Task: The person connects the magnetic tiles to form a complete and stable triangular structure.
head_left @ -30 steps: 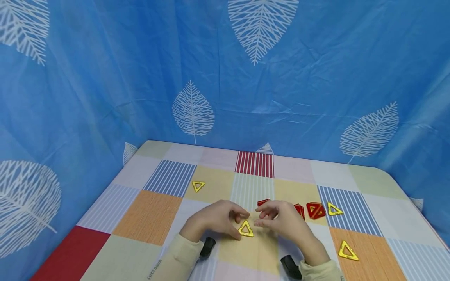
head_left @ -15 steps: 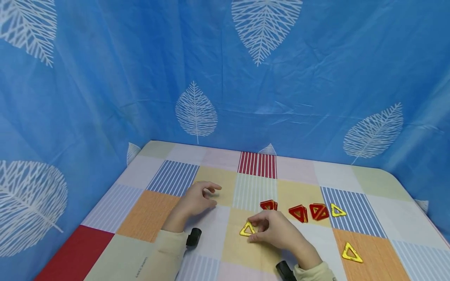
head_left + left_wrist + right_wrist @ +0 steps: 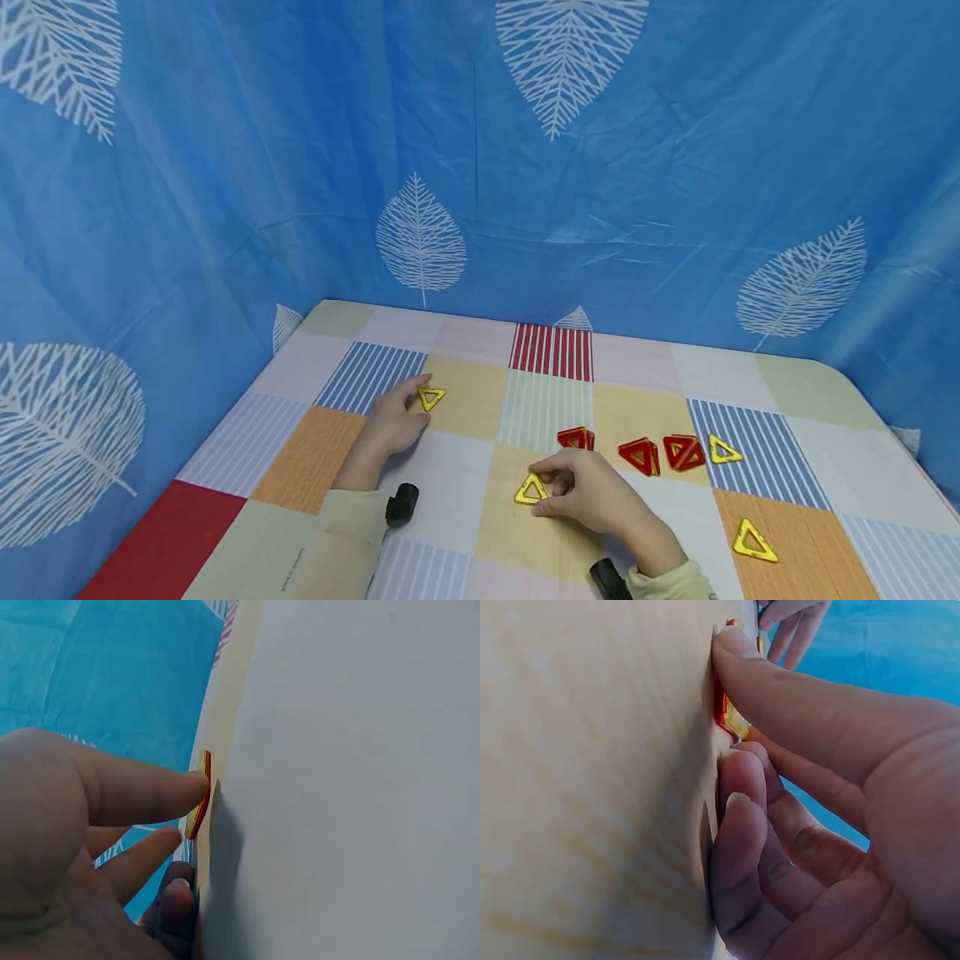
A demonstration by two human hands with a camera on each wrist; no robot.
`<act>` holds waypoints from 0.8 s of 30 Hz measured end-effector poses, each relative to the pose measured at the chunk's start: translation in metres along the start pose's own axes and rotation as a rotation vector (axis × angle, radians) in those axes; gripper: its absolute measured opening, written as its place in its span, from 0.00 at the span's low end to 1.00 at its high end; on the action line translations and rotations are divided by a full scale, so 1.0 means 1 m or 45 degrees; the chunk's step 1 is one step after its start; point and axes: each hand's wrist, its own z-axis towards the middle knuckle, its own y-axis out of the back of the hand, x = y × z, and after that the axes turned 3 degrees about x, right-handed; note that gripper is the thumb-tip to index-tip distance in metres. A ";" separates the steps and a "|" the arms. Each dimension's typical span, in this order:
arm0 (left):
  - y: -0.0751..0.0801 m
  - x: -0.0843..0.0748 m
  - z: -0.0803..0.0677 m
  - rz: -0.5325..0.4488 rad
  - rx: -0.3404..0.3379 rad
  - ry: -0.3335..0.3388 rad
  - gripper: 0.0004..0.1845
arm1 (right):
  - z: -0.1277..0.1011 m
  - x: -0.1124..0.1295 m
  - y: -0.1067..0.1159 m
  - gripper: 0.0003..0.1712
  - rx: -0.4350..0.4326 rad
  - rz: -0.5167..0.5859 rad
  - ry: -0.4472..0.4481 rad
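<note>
The person's right hand (image 3: 592, 492) has its fingers curled around a flat yellow plastic triangle frame (image 3: 531, 490) lying on the pale yellow square of the patchwork-cloth bench (image 3: 787, 392). The right wrist view shows the thumb and fingertips (image 3: 739, 769) pinching its edge (image 3: 731, 720) against the cloth. The left hand (image 3: 393, 421) lies well to the left of that triangle, fingers stretched nearly straight. The left wrist view shows one fingertip (image 3: 196, 782) touching the edge of a second yellow triangle frame (image 3: 430, 398), which sits flat at the border of the blue-striped square; the hand has no grip on it yet, only contact.

By my judgement, the step in hand is gathering yellow pieces: one is secured, the other just reached. The next move would call for the left fingers to close on the far triangle's rim or slide it across the cloth toward the held one, keeping it flat so the thin frame does not flip.

Counted in the head view, there are four yellow triangles: the held one, the touched one, one (image 3: 723, 451) to the right of the held one just beside the red pieces, and one (image 3: 753, 542) on the orange square further right and nearer the person. Red triangle pieces (image 3: 576, 437) form three small clusters in a row to the right of the held triangle; whether each is one piece or several stacked I cannot tell.
</note>
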 end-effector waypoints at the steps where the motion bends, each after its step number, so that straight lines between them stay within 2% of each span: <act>1: 0.000 0.000 0.000 0.005 0.007 0.010 0.33 | 0.000 0.000 0.000 0.26 0.001 0.003 0.000; 4: 0.000 0.000 -0.001 0.038 0.018 0.018 0.33 | 0.000 0.000 0.000 0.26 0.001 0.009 -0.005; 13: 0.000 0.002 -0.001 0.087 -0.011 -0.058 0.25 | 0.000 0.000 0.000 0.25 -0.011 0.018 -0.015; 18: -0.001 0.001 -0.001 0.116 -0.038 -0.054 0.18 | 0.000 -0.001 -0.001 0.25 -0.013 0.022 -0.019; 24: -0.001 -0.002 -0.002 0.099 -0.041 0.002 0.14 | 0.000 -0.001 -0.001 0.25 -0.012 0.033 -0.028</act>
